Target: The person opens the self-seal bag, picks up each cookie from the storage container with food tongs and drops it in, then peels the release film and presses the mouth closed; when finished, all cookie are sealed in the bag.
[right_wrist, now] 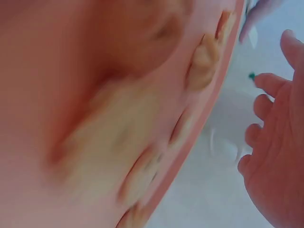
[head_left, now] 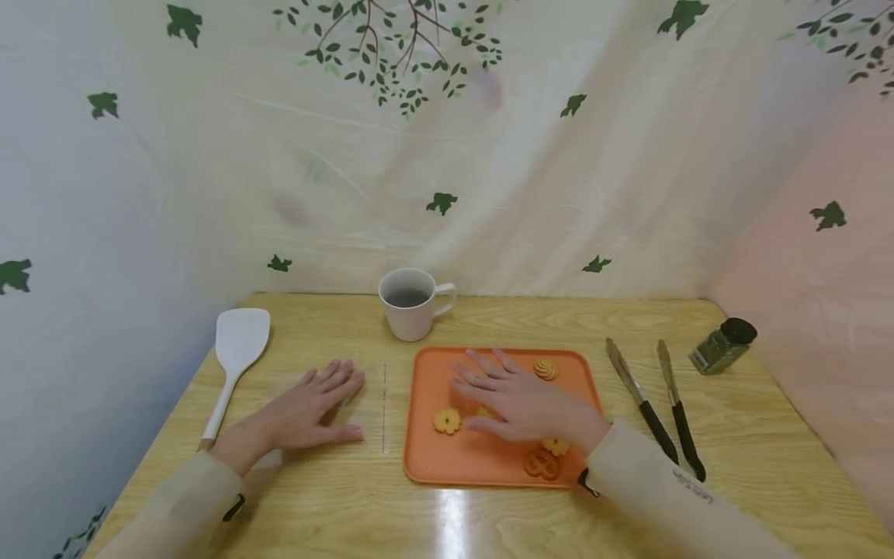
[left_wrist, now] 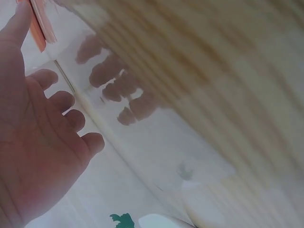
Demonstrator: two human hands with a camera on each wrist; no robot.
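In the head view my left hand (head_left: 303,411) is held palm down with fingers straight, over what looks like a clear plastic sheet or bag (head_left: 373,396) with a dashed line at its right. The left wrist view shows its fingers (left_wrist: 61,100) apart from the glossy surface that mirrors them. Fingers spread, my right hand (head_left: 520,400) hovers above an orange tray (head_left: 433,466) and holds nothing. Cookies lie on the tray: a flower-shaped cookie (head_left: 447,421), a swirl cookie (head_left: 545,369), a pretzel-shaped cookie (head_left: 541,463) and others partly hidden by the hand.
A white mug (head_left: 408,320) with dark contents stands behind the tray. Far left lies a white spatula (head_left: 237,349). Right of the tray are two black-handled tongs-like utensils (head_left: 656,427) (head_left: 684,435) and a dark-capped jar (head_left: 722,345) on its side. Patterned cloth (head_left: 531,233) surrounds the table.
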